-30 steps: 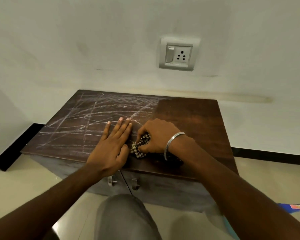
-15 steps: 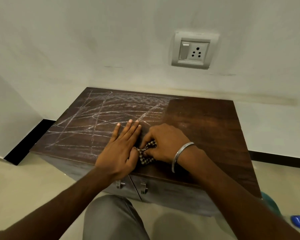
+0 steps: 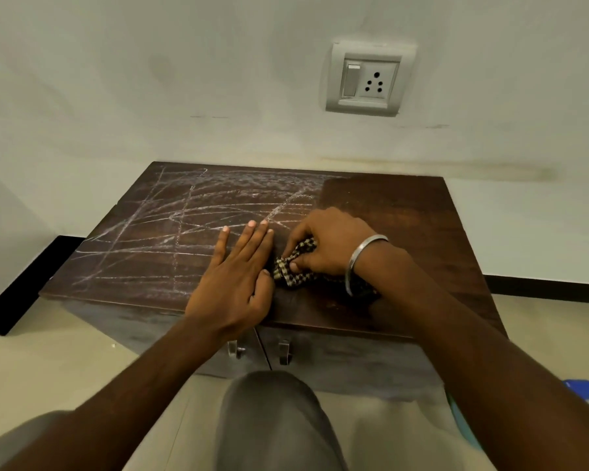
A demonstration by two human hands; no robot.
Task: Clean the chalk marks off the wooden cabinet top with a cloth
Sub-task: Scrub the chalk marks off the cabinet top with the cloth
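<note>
The right hand (image 3: 330, 244) grips the bunched black-and-tan checked cloth (image 3: 295, 266) beneath its fingers; the left hand (image 3: 233, 278), spread flat, presses the chalk-scribbled dark wooden cabinet top (image 3: 405, 212) just beside it.

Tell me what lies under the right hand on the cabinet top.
A checkered cloth bunched under the right hand, pressed on the cabinet top. The wood directly beneath the cloth is covered, so any chalk there cannot be seen.

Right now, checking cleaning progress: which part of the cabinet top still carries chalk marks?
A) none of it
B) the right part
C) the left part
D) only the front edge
C: white chalk marks cross the left part of the cabinet top, while the right part, beyond the right hand gripping the cloth, looks clean dark wood.
</note>
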